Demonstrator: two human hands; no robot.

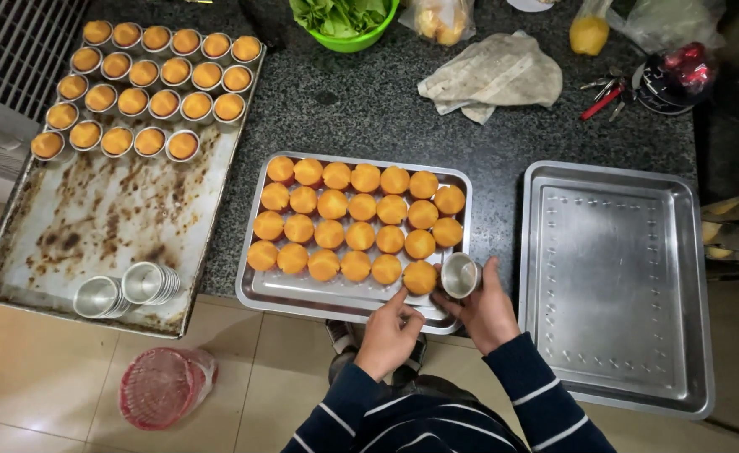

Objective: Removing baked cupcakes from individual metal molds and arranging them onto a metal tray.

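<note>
Right hand gripping metal cup beside cakes, left hand loosely open nearby.

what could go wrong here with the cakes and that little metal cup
The middle tray hangs over the counter edge, so a downward push near its front rim might tip the cakes to the floor. The left hand touches the last cake, which sits tight against its neighbours; a nudge may dent it or shift the row. The right hand has only a light fingertip grip on the empty metal cup, which could slip.
</note>
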